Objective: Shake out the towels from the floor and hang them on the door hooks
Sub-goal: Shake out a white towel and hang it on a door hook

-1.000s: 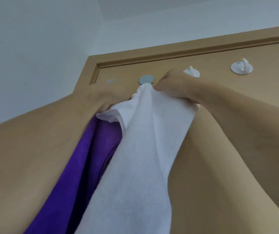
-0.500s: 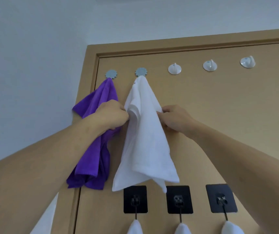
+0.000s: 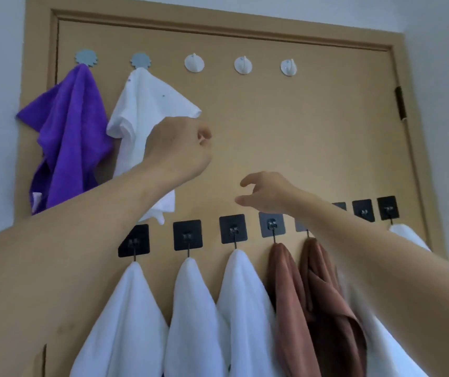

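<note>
Plush purple towel [image 3: 68, 131] draped from scalloped blue hook [image 3: 86, 57], soft white towel [image 3: 141, 110] on next blue hook [image 3: 140, 60], left hand [image 3: 180, 148] loosely curled, empty, right hand [image 3: 267, 195] relaxed, empty, smooth tan door [image 3: 313, 131], round white hooks [image 3: 194, 63] bare.

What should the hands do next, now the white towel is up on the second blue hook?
Probably lower both and go back to the floor for another towel. The left hand and right hand hold nothing, the white towel hangs from its hook, and three white hooks beside it are bare.
</note>
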